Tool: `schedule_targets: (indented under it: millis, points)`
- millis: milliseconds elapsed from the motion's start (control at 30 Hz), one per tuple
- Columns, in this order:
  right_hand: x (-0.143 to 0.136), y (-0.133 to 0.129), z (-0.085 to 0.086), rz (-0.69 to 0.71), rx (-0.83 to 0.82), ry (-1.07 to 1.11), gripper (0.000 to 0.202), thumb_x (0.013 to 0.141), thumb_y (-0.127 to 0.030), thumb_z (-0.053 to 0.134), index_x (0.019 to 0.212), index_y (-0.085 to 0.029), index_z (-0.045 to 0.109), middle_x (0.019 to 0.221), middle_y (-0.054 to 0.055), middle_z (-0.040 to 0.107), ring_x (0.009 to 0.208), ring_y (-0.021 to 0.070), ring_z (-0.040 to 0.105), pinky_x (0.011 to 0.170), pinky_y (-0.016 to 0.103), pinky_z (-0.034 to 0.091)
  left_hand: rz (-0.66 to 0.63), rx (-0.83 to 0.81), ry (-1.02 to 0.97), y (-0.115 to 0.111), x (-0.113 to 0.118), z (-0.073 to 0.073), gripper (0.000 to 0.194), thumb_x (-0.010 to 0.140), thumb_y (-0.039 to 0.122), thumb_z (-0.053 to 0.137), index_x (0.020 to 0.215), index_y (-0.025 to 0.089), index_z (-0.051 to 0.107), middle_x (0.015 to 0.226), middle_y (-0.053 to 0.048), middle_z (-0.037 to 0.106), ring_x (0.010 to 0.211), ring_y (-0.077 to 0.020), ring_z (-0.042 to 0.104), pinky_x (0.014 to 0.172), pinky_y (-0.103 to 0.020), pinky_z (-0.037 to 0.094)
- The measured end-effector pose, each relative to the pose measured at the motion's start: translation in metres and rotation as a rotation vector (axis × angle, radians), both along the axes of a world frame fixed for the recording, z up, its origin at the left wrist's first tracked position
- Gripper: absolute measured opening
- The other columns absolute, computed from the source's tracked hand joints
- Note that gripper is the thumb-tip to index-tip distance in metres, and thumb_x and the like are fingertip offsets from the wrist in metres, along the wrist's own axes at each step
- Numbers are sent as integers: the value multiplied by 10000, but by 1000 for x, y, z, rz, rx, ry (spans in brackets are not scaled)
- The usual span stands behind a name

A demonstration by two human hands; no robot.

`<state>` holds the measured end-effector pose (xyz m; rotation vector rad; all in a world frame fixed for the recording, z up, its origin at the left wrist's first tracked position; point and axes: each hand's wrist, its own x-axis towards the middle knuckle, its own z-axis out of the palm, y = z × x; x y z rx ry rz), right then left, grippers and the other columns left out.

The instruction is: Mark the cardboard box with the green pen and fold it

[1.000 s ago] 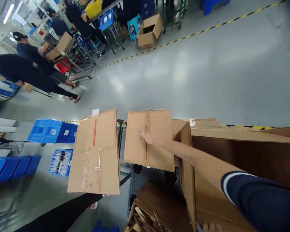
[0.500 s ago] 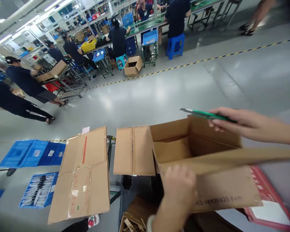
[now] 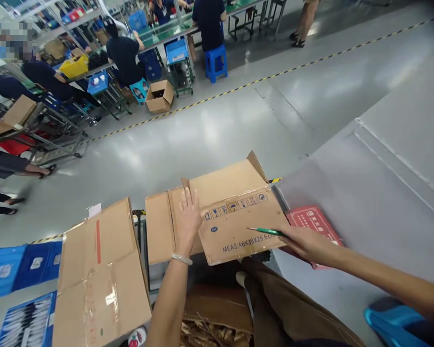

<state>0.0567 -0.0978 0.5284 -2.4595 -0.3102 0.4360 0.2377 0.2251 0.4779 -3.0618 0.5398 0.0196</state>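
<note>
A flattened brown carton [image 3: 235,217] printed "MEAS: 46x39x25.6" lies in front of me, overlapping another flat carton [image 3: 159,229]. My left hand [image 3: 188,219] rests flat with fingers spread on the carton's left edge. My right hand [image 3: 304,242] holds a green pen-like tool [image 3: 265,231], its tip over the carton's lower right part. A red printed sheet [image 3: 313,219] lies under the right hand on a grey surface [image 3: 365,193].
A large flat carton [image 3: 97,279] leans at lower left, beside blue crates [image 3: 14,270]. Cardboard scraps [image 3: 210,332] sit below. Across the grey floor, past a yellow-black line, people sit at workbenches with blue stools [image 3: 216,62] and an open box [image 3: 160,95].
The open carton has been pressed flat and laid down. My left hand moved from its front wall onto its left edge. My right hand came down with the green tool.
</note>
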Motion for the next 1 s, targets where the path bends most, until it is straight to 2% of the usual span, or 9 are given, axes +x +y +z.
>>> schedule_targets:
  millis: [67, 133, 233, 367, 467, 567, 767, 867, 1000]
  points:
    - [-11, 15, -22, 88, 49, 54, 351, 979, -296, 347, 1286, -300, 518, 1135, 62, 657, 969, 254, 644, 764, 347, 531, 22, 9, 222, 8, -32, -32, 949, 772, 566, 629, 1512, 204, 160, 1594, -151, -8, 1454, -371, 5, 1107, -592, 258]
    - [-18, 34, -39, 174, 34, 84, 341, 956, -239, 394, 1257, -287, 548, 1111, 73, 664, 957, 260, 645, 780, 352, 520, 112, -36, 432, 16, -56, -61, 955, 776, 596, 602, 1517, 239, 116, 1600, -123, 18, 1450, -382, 41, 1071, -621, 304]
    - [-18, 68, -59, 318, -95, 98, 335, 932, -160, 407, 1212, -235, 575, 1024, 93, 678, 883, 261, 656, 755, 355, 513, 230, -154, 566, 29, -70, -88, 976, 792, 621, 562, 1516, 273, 9, 1600, -116, 66, 1451, -366, 73, 1060, -593, 341]
    - [-7, 118, -76, 490, -247, 61, 382, 872, -44, 416, 1209, -158, 556, 1021, 123, 659, 894, 274, 651, 727, 350, 513, 358, -172, 595, 43, -59, -91, 977, 767, 624, 591, 1514, 311, 45, 1576, -153, 175, 1426, -430, 125, 1045, -643, 313]
    - [0, 150, -86, 540, -290, 20, 337, 883, -51, 433, 1179, -147, 561, 1025, 131, 649, 923, 267, 643, 736, 329, 512, 399, -158, 594, 46, -46, -85, 971, 754, 619, 613, 1510, 330, 76, 1512, -194, 318, 1375, -449, 264, 1009, -646, 340]
    - [2, 169, -91, 572, -338, -7, 338, 906, -74, 431, 1218, -146, 542, 1007, 128, 639, 897, 258, 645, 721, 314, 516, 428, -161, 588, 43, -36, -86, 954, 766, 615, 604, 1511, 314, 90, 1380, -208, 488, 1270, -422, 429, 958, -613, 394]
    - [2, 159, -93, 545, -416, 13, 430, 905, -69, 419, 1326, -138, 470, 1023, 122, 624, 898, 248, 646, 727, 320, 521, 509, -369, 660, 37, -21, -110, 1021, 772, 612, 603, 1519, 219, 28, 1225, -211, 604, 1112, -334, 582, 895, -418, 469]
    - [4, 148, -90, 529, -453, 34, 475, 907, -78, 407, 1379, -126, 422, 1079, 129, 613, 907, 247, 643, 714, 315, 521, 524, -389, 642, 32, -15, -118, 1010, 769, 661, 565, 1519, 250, 27, 1192, -200, 627, 1096, -347, 591, 885, -428, 469]
    - [11, 143, -86, 529, -502, 36, 497, 923, -90, 377, 1417, -143, 383, 1053, 114, 610, 884, 241, 639, 653, 297, 510, 545, -392, 607, 27, 3, -120, 986, 782, 653, 551, 1521, 243, 42, 1184, -203, 636, 1080, -359, 598, 875, -452, 477]
